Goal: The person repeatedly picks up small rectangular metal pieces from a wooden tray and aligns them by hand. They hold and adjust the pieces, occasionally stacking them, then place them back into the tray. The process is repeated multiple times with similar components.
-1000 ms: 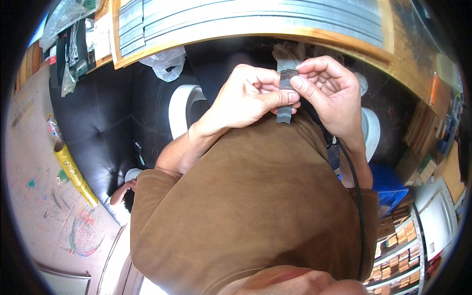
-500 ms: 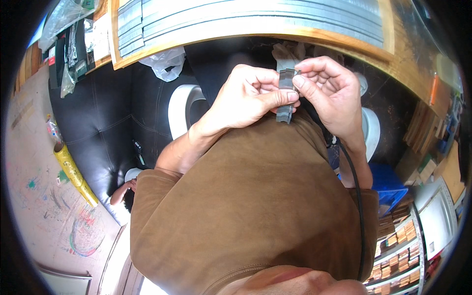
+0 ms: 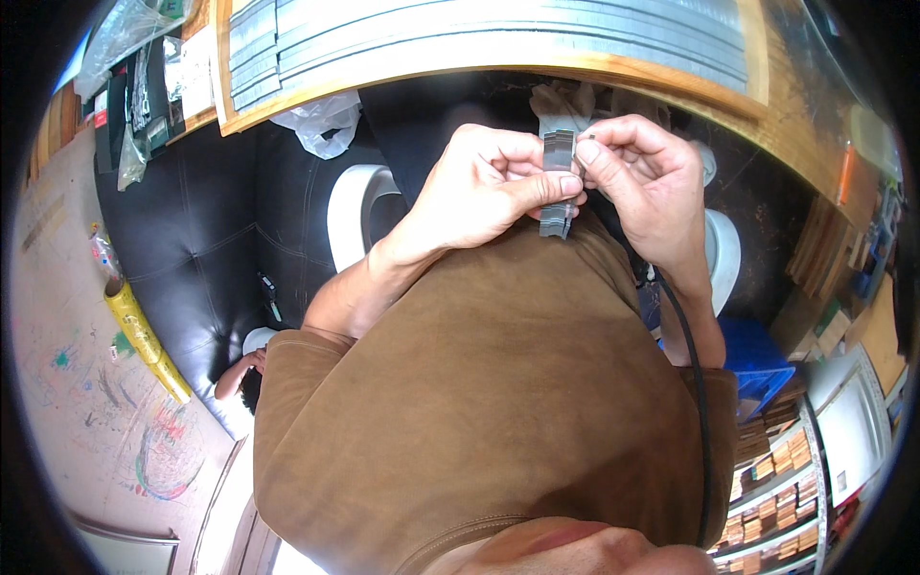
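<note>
A short stack of thin grey metal pieces (image 3: pixel 559 149) with uneven ends stands upright in front of my chest. My left hand (image 3: pixel 484 182) is closed around its middle, the thumb pressed across the front and the fingers behind. Beside the stack's upper right edge, my right hand (image 3: pixel 656 187) pinches thumb and forefinger together. A tiny grey edge shows at those fingertips, too small to tell what it is. The rest of the right fingers are curled in.
A wooden tray (image 3: pixel 431 84) holding long rows of grey strips lies beyond my hands. Below its edge hangs a white plastic bag (image 3: pixel 326 125). A black padded seat (image 3: pixel 192 230) is at left, with another person's arm (image 3: pixel 235 379) beside it. A blue plastic stool (image 3: pixel 757 369) stands at right.
My right fingertips have shifted slightly off the stack's front to its right edge. My left hand and the stack stay almost still.
</note>
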The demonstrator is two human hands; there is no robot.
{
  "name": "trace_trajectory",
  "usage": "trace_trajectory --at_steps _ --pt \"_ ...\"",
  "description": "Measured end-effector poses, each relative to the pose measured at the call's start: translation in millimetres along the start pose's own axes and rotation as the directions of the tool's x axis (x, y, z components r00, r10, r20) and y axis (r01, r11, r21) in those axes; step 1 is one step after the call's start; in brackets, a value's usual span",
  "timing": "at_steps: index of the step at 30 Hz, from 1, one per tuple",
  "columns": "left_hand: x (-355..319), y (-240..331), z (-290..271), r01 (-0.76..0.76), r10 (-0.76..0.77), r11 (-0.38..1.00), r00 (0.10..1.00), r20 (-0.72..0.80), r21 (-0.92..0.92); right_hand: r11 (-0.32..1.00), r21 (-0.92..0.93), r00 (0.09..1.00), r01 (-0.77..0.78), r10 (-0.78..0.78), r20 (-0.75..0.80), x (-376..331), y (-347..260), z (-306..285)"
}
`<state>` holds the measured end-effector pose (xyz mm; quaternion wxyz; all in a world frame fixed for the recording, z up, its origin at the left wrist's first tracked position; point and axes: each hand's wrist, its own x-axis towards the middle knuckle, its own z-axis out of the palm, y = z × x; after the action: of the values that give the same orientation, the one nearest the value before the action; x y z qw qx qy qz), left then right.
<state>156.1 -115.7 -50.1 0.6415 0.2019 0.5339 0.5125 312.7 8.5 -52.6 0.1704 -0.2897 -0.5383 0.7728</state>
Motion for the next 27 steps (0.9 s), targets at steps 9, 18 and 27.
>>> trace_trajectory --at_steps 9,18,27 --pt "-0.3 -0.2 -1.3 -0.033 0.032 0.999 0.999 0.032 0.025 0.998 -0.055 1.0 0.016 -0.015 0.028 -0.2 -0.8 -0.4" --pt "1.0 1.1 0.4 0.028 -0.028 1.0 1.0 0.006 -0.015 0.998 -0.067 0.999 -0.013 0.01 -0.05 -2.5 -3.2 -0.4" --pt "1.6 10.4 0.0 0.086 -0.086 0.995 0.996 0.005 -0.046 0.918 0.087 0.854 0.388 -0.322 -0.408 -17.6 -104.0 -146.8"
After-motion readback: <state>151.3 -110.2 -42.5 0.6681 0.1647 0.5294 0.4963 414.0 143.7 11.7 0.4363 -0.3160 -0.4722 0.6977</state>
